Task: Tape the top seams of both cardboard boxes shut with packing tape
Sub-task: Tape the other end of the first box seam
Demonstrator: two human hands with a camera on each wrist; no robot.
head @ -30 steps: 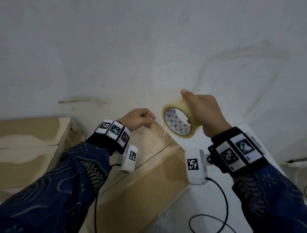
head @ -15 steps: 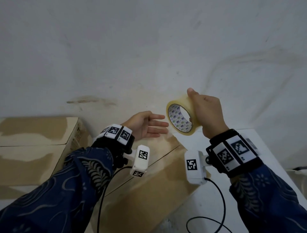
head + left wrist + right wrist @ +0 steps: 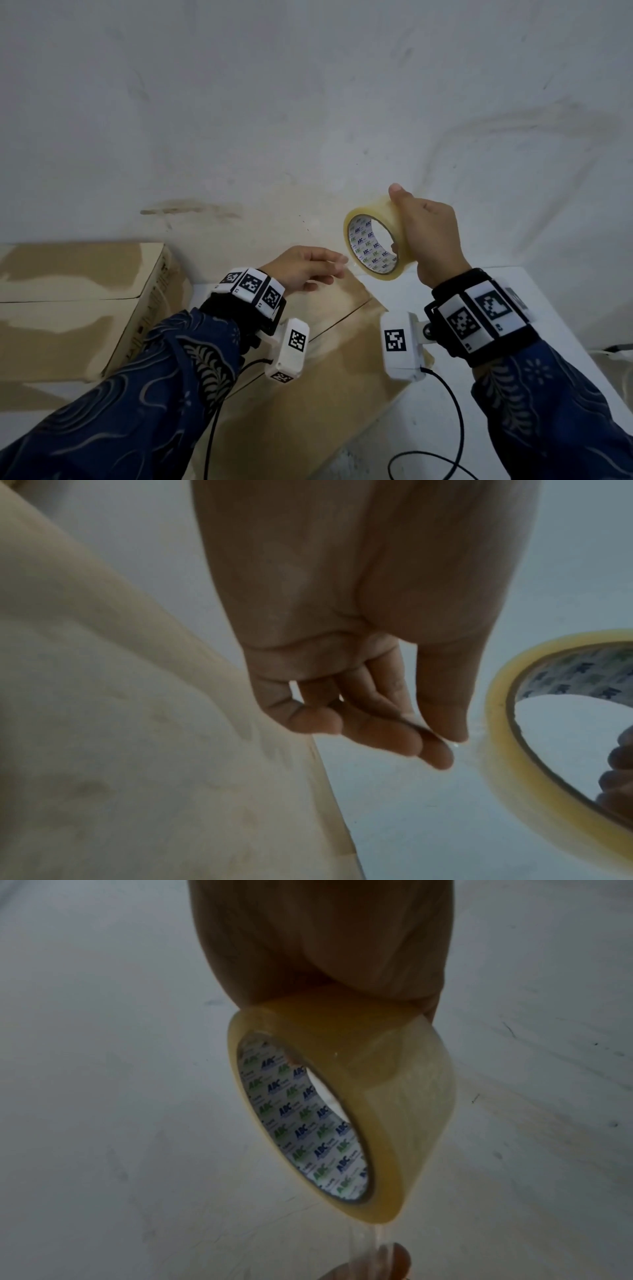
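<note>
My right hand (image 3: pixel 399 219) grips a roll of clear packing tape (image 3: pixel 371 270) in the air, thumb on its outer band and fingers through the core. The left hand (image 3: pixel 337 270) is at the roll's lower left edge, where thumb and fingertips (image 3: pixel 441 753) pinch the loose end. In the right wrist view a short clear strip (image 3: pixel 366 1240) runs from the roll (image 3: pixel 394 1096) down to a left fingertip. Below both hands lies a cardboard box (image 3: pixel 325 383) with its top seam (image 3: pixel 342 317) running diagonally. A second cardboard box (image 3: pixel 68 308) stands at the left.
Both boxes sit on a white table (image 3: pixel 513 294) that stands against a stained white wall (image 3: pixel 308 120). Black cables (image 3: pixel 457 428) from the wrist cameras hang over the near box and the table. The table's right edge (image 3: pixel 565 329) is near my right forearm.
One second ago the left hand pinched a strand pulled from the roll, then it opened with straight fingers. It has moved right to the roll and pinches the tape end. The right hand rose slightly.
</note>
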